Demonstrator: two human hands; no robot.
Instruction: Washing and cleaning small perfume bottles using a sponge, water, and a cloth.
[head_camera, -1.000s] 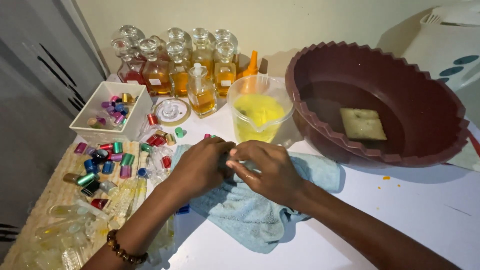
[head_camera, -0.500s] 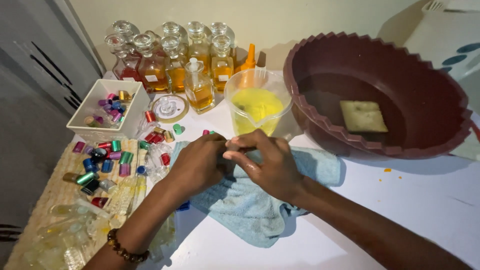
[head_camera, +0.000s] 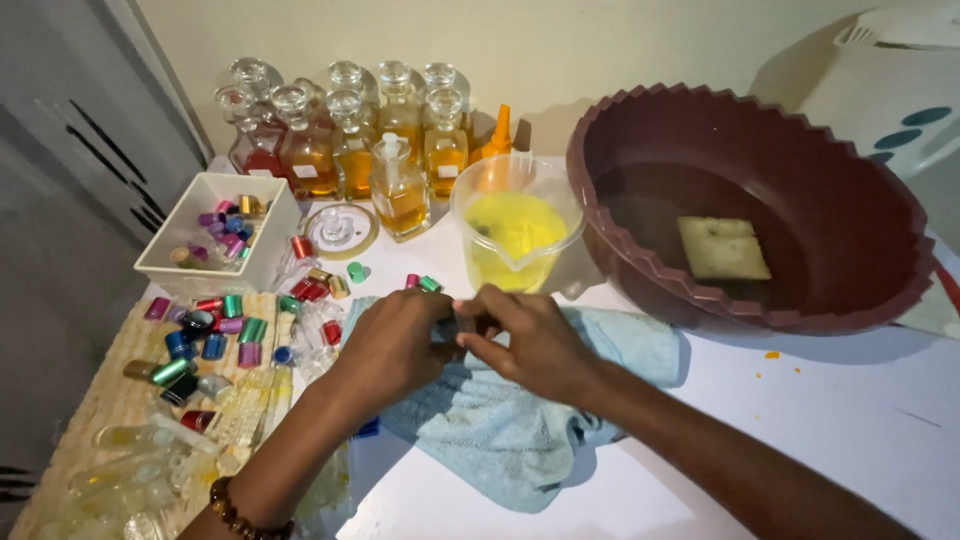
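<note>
Two hands joined on a small item above a blue towel, table of perfume stock.

Left hand (head_camera: 395, 345) and right hand (head_camera: 530, 340) meet fingertip to fingertip over the light blue towel (head_camera: 500, 430), both pinched shut around a small item (head_camera: 456, 325), almost wholly hidden; what it is, which way it points and how its long axis lies I cannot tell. Progress, as a judgement: part way. Many clear vials (head_camera: 150, 460) lie uncapped on the woven mat (head_camera: 90, 400) at left, coloured caps (head_camera: 205, 335) loose beside them, more caps in the white tray (head_camera: 215, 240). Behind: glass decanters of amber liquid (head_camera: 330, 135), a clear jug of yellow liquid (head_camera: 515, 235). Right: maroon basin (head_camera: 860, 210) holding a sponge (head_camera: 722, 248).
</note>
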